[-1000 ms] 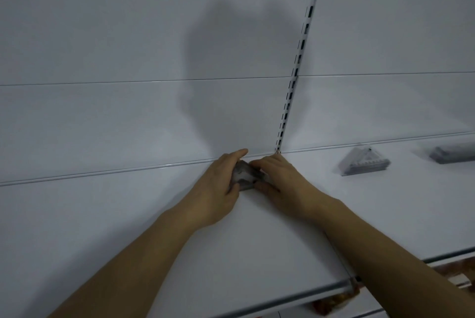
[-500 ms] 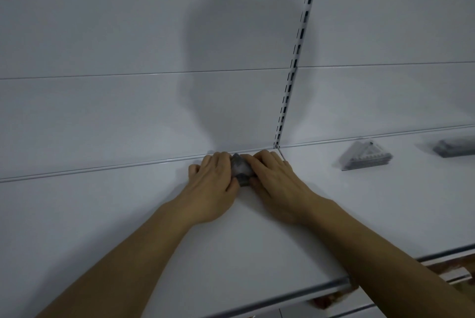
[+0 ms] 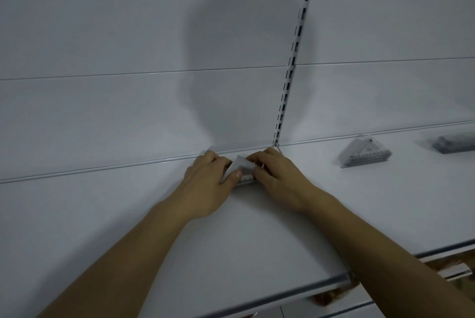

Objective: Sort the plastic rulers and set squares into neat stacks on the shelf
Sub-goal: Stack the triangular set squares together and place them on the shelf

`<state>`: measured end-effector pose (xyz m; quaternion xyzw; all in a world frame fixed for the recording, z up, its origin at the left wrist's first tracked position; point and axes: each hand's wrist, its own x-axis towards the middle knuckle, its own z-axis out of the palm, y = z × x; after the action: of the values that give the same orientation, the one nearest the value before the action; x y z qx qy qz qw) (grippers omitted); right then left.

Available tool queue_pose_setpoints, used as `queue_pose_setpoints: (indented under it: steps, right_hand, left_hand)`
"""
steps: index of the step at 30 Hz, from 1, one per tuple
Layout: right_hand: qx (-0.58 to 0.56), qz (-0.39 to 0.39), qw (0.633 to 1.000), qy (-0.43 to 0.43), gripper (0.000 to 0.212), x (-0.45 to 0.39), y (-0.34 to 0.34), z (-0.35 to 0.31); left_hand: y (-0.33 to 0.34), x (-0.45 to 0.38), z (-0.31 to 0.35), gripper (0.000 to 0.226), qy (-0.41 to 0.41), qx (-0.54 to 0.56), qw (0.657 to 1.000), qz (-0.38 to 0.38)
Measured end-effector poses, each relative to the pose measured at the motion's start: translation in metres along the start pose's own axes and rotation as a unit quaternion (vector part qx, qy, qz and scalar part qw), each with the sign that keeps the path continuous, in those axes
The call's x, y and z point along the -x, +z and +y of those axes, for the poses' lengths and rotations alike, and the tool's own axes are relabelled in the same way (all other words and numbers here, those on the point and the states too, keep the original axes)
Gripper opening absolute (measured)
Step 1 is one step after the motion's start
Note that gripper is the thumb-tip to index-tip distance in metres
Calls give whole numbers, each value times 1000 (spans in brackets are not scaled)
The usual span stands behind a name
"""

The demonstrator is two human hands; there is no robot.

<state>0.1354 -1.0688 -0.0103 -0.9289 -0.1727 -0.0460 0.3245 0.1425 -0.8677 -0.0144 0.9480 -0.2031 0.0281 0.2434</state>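
Your left hand (image 3: 208,184) and right hand (image 3: 276,176) now pinch the small stack (image 3: 243,172) at frame center; its pale top shows more than before.

Looks like a shop, judging by the fittings. White metal display shelf (image 3: 257,235) with a pale price-strip lip along its front edge, white panelled back wall (image 3: 115,35), and a slotted upright (image 3: 295,50) for hooking shelf brackets. Towards the right back edge, a stack of set squares (image 3: 363,154) and a stack of rulers (image 3: 456,143), laid out like stock.
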Motion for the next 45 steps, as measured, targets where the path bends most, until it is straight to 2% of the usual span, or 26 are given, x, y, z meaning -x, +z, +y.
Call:
queue_pose_setpoints:
  steps: [4, 9, 14, 17, 19, 24, 28, 30, 33, 37, 41, 45]
  right_hand:
    - [19, -5, 1000, 9, 27, -1, 1, -4]
    - [22, 19, 999, 31, 31, 1, -7, -6]
    - [69, -12, 997, 31, 47, 6, -20, 1]
    - [133, -28, 990, 23, 26, 5, -27, -2]
    - [162, -37, 986, 18, 17, 3, -31, -5]
    - [211, -90, 973, 17, 16, -7, -36, -14]
    - [220, -137, 965, 37, 27, -22, -43, -20]
    - [218, -139, 965, 37, 28, -26, -44, -20]
    - [206, -142, 967, 42, 26, -28, -43, -16]
    - [229, -152, 961, 34, 21, -27, -44, -17]
    - [265, -157, 951, 21, 43, -27, -43, -24]
    - [256, -158, 953, 29, 42, -28, -45, -27]
  left_hand:
    - [-2, 2, 5, 29, -33, -4, 999, -11]
    - [-20, 4, 8, 48, -32, 47, 998, -23]
    - [-41, 12, 4, 43, -12, -21, 998, -66]
    - [-40, 13, 5, 47, -22, -27, 998, -58]
    - [-40, 11, 7, 45, -33, -30, 998, -47]
    - [-42, 10, 13, 35, -57, -60, 996, -31]
    - [-41, 8, 16, 24, -82, -84, 993, -25]
    - [-38, 11, 17, 18, -94, -131, 987, -15]
    - [-32, 15, 17, 33, -101, -202, 974, -21]
    - [-32, 12, 17, 41, -107, -204, 972, -39]
    - [-35, 6, 18, 42, -119, -170, 976, -60]
    - [-35, 0, 18, 42, -133, -165, 975, -69]
